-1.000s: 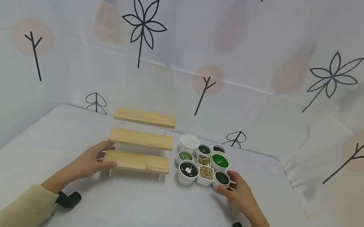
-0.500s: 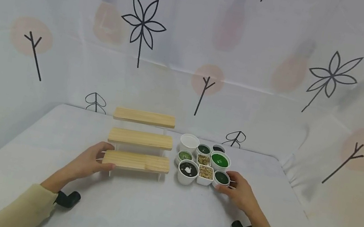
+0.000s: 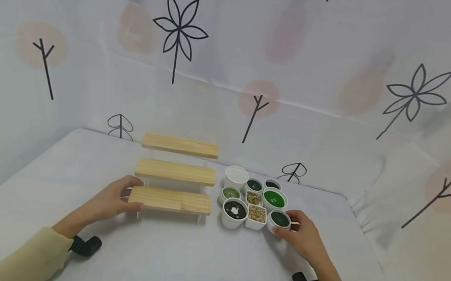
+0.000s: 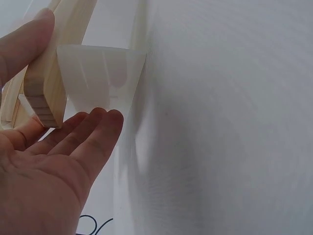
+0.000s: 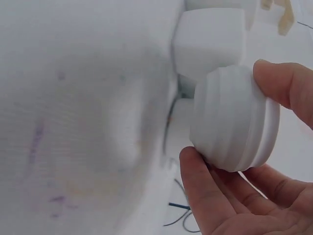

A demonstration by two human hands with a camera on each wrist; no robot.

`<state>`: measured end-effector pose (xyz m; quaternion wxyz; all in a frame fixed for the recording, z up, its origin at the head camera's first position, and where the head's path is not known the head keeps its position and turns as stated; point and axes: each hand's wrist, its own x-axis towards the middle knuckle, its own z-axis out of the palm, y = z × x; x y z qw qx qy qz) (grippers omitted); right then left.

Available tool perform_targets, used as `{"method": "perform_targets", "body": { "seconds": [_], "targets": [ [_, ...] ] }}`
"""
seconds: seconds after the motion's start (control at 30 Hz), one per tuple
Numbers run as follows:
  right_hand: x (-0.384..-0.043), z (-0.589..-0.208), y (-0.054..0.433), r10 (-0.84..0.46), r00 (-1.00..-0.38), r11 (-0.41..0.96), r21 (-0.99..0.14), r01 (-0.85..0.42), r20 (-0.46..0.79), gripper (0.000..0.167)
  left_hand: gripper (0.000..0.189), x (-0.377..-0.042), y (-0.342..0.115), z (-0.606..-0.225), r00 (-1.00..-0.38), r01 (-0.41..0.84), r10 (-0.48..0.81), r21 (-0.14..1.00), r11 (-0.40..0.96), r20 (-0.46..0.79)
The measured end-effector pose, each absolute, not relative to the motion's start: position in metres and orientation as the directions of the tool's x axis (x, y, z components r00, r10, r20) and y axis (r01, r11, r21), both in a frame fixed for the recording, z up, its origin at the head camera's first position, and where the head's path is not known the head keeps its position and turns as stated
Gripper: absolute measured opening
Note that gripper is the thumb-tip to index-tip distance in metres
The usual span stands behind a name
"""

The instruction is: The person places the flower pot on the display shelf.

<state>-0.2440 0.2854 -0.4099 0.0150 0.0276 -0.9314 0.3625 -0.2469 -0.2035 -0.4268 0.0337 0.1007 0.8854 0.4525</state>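
Observation:
In the head view a three-tier display stand [image 3: 179, 201], with pale wooden boards on translucent white supports, stands left of centre. My left hand [image 3: 108, 200] holds the left end of its lowest board. In the left wrist view, the thumb lies on the board and the fingertips [image 4: 115, 117] are by the white end support [image 4: 102, 73]. My right hand [image 3: 307, 241] grips a small round white bowl [image 5: 230, 117] of dark green contents between thumb and fingers. The bowl is raised slightly off the table, at the front right of a cluster of small bowls.
Beside the held bowl stand a square dish of grainy bits [image 3: 256, 215], a cup of black contents with a white spot [image 3: 233, 210], a bright green bowl [image 3: 274, 199], a white bowl [image 3: 236, 176] and several others. A patterned cloth backdrop [image 3: 213, 108] rises behind the white table [image 3: 169, 260].
My right hand has moved slightly right and up, lifting the dark green bowl a little away from the square dish. The left hand stays on the stand.

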Motion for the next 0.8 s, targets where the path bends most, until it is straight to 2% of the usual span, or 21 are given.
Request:
{"method": "perform_targets", "body": {
  "seconds": [0.27, 0.47, 0.8],
  "targets": [
    [-0.236, -0.390, 0.285, -0.039, -0.995, 0.729, -0.678, -0.090, 0.090, 0.066, 0.077, -0.246, -0.203, -0.425, -0.976, 0.145, 0.215, 0.811, 0.567, 0.023],
    [-0.234, -0.378, 0.280, -0.065, -0.985, 0.705, -0.692, -0.157, 0.158, 0.065, 0.076, -0.245, -0.203, -0.424, -0.977, 0.129, 0.211, 0.818, 0.560, 0.009],
    [-0.243, -0.357, 0.242, -0.130, -0.961, 0.632, -0.727, -0.269, 0.242, 0.060, 0.076, -0.245, -0.204, -0.423, -0.978, 0.119, 0.209, 0.831, 0.544, 0.003]
  ]
}}
